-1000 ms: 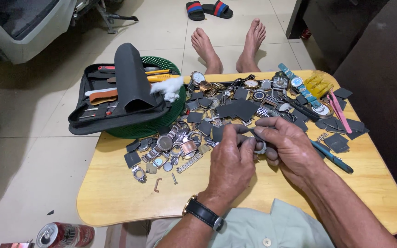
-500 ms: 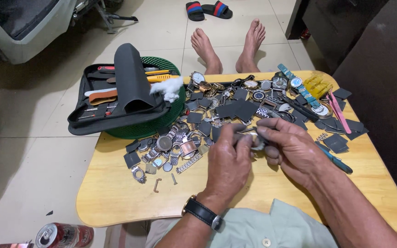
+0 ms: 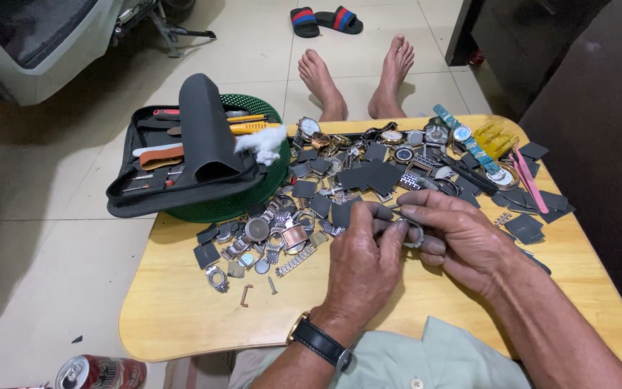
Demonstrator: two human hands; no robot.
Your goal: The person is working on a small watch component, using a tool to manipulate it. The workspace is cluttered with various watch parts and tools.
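Note:
My left hand [image 3: 363,263] and my right hand [image 3: 461,238] meet over the middle of a low wooden table [image 3: 181,310]. Together they pinch a small metal watch part [image 3: 412,232], mostly hidden by the fingers. A black wristwatch [image 3: 318,343] sits on my left wrist. Just beyond the hands lies a heap of watch cases, metal bracelets and dark square pads [image 3: 340,180].
An open black tool case [image 3: 181,162] rests on a green basket [image 3: 253,202] at the table's far left. A teal watch strap [image 3: 469,144] and pink tweezers [image 3: 528,176] lie far right. A person's bare feet [image 3: 358,72] are beyond the table; a can [image 3: 98,372] lies on the floor.
Both hands stay together on the small part with only slight finger movement. Nothing on the table has shifted.

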